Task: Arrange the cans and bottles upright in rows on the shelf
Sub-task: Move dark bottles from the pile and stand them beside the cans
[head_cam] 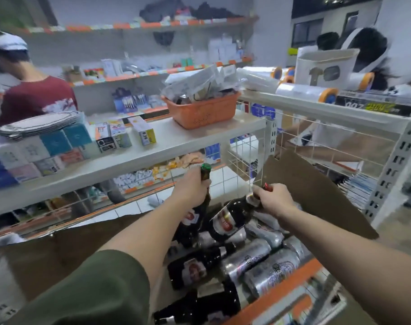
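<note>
My left hand (192, 187) grips the neck of a dark glass bottle with a green cap (205, 170), held nearly upright over the lower shelf. My right hand (273, 197) grips the neck of a second dark bottle with a red label (230, 220), tilted with its base down to the left. Below them, several silver cans (270, 272) and two more dark bottles (195, 268) lie on their sides in a jumble on the shelf with the orange front edge (282, 294).
A brown cardboard sheet (317, 191) leans against the wire grid divider (242, 158) at the back right. The shelf above (176, 134) carries an orange basket (201, 111) and small boxes. A person in a maroon shirt (33, 97) stands at the far left.
</note>
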A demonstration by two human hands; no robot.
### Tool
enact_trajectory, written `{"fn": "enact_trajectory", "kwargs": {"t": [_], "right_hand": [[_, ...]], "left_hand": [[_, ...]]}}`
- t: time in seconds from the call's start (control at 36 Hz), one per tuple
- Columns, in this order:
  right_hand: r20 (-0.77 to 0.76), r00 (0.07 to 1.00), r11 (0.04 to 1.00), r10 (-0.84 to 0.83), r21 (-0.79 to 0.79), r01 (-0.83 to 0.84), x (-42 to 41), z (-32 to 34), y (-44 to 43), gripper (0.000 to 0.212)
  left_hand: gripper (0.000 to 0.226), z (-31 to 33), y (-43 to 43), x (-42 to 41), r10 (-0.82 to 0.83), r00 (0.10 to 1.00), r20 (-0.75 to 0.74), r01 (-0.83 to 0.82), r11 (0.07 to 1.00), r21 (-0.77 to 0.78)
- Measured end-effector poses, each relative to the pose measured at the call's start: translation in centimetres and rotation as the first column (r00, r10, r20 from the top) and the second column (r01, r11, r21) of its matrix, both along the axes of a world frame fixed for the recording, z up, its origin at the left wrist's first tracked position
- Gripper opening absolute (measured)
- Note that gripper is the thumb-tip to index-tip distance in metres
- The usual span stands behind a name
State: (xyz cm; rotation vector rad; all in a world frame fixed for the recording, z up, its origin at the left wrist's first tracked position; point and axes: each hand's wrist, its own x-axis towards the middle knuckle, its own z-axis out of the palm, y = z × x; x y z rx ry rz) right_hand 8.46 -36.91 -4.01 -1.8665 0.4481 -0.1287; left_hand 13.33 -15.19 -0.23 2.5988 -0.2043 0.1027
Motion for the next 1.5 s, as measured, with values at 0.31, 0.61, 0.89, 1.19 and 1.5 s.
{"fn": "enact_trajectory", "kwargs": {"t": [0.31,0.61,0.89,1.19,1.5], "right_hand": [[0.109,0.787,0.734,0.607,-0.455,-0.504,-0.9,8.1,13.2,0.030],[0.115,0.639,0.612,0.760,-0.457,-0.646,-8.0,7.5,31.3,0.029],[0.065,0.579,0.553,0.812,-0.403,-0.729,-17.6,6.2,47.9,0.022],[0.059,0.531,0.519,0.845,-0.329,-0.789,-19.9,4.7,59.2,0.013],[-0.006,0.454,0.410,0.891,-0.421,-0.809,-15.6,1.7,65.0,0.002]], "left_hand": [[0.021,3.1,12.7,-6.7,0.358,0.932,0.048,-0.330,0.898,-0.290],[0.027,4.9,31.2,-21.6,0.636,0.762,0.119,-0.607,0.767,-0.211],[0.021,3.6,46.5,-35.7,0.740,0.666,0.091,-0.719,0.670,-0.183],[0.030,0.3,55.3,-38.0,0.774,0.632,0.033,-0.733,0.611,-0.298],[0.020,-3.0,60.6,-32.5,0.768,0.638,-0.054,-0.751,0.606,-0.262]]}}
